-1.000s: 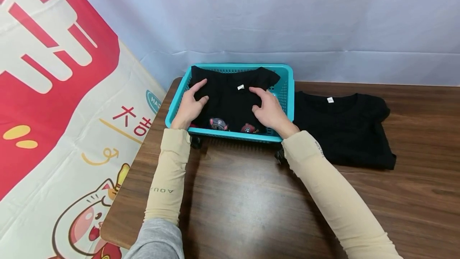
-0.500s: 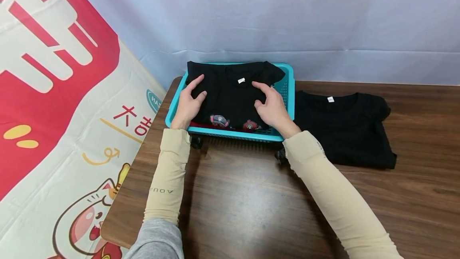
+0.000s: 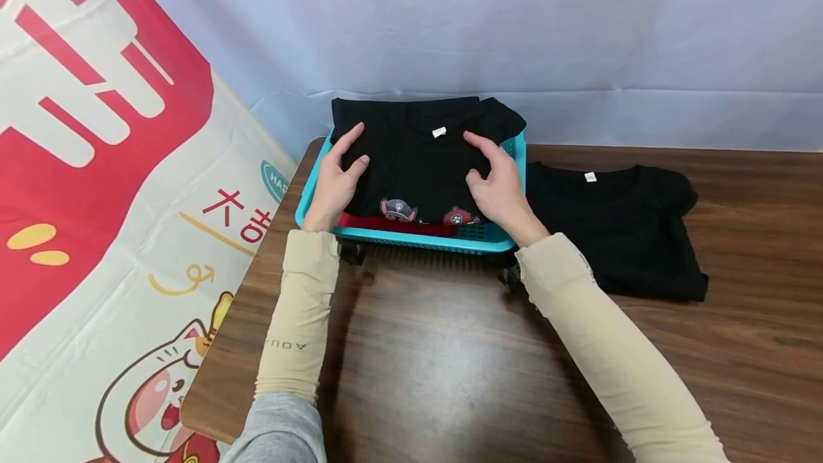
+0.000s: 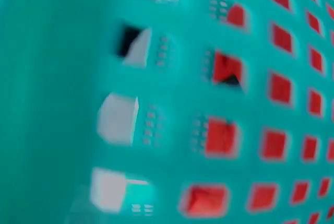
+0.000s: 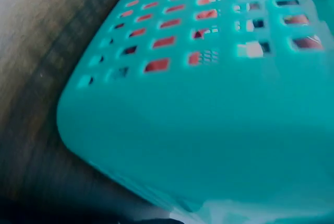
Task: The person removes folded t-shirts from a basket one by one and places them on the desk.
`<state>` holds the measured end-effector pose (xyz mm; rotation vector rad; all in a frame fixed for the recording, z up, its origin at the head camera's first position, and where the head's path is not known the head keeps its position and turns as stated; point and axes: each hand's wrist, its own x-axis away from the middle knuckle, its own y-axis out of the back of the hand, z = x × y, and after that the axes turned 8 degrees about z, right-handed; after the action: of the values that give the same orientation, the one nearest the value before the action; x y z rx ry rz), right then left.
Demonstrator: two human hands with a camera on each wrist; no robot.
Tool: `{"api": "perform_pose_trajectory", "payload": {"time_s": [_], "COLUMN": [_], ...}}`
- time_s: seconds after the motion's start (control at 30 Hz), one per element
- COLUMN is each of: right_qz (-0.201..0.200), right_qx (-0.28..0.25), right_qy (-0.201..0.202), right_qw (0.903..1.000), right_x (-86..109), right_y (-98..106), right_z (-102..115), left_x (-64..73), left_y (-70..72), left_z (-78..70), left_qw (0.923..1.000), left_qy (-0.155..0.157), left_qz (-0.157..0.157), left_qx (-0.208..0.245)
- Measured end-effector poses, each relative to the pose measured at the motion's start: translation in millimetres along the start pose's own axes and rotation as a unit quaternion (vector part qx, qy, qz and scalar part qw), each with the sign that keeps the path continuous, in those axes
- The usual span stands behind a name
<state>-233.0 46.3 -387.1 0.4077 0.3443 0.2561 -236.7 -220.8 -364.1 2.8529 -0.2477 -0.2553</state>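
A folded black T-shirt (image 3: pixel 418 170) with a white neck label and cartoon prints is over the teal plastic basket (image 3: pixel 418 239) in the head view. My left hand (image 3: pixel 333 181) holds its left side, thumb and index finger on top. On the opposite side my right hand (image 3: pixel 504 188) grips it in the same way. The other fingers of both hands are hidden. Red cloth (image 3: pixel 398 223) shows in the basket below the shirt's front edge. Both wrist views show only the basket's perforated wall (image 4: pixel 172 98), with red behind the holes; neither shows a hand.
Another folded black T-shirt (image 3: pixel 611 234) lies on the brown wooden table (image 3: pixel 437 356), right of the basket. Pale cloth (image 3: pixel 450 27) hangs behind the table. A printed red and white banner (image 3: pixel 154 249) hangs along the left edge.
Both hands have raised the black T-shirt, and it has shifted toward the back and slightly right. More red cloth is exposed in the basket. The shirt on the table has stayed put.
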Motion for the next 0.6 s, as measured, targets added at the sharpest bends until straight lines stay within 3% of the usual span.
{"api": "perform_pose_trajectory", "payload": {"time_s": [0.2, 0.27, 0.6], "right_qz": [-0.017, -0.025, -0.06], "right_qx": [-0.029, -0.037, -0.05], "right_qy": [0.006, 0.012, 0.027], "right_qw": [0.9994, 0.9989, 0.9966], "right_x": [3.9, 2.2, 13.8], "right_y": [13.4, 16.2, 37.4], "right_z": [9.2, 0.1, 0.2], "left_x": [-5.6, -6.2, -5.1], "left_y": [-2.4, -3.4, -15.4], "left_z": [-1.0, -1.1, -7.7], "left_qw": [0.9984, 0.9976, 0.9948], "left_qy": [-0.024, -0.031, -0.066], "left_qz": [0.023, 0.032, 0.059], "left_qx": [0.045, 0.054, 0.051]}}
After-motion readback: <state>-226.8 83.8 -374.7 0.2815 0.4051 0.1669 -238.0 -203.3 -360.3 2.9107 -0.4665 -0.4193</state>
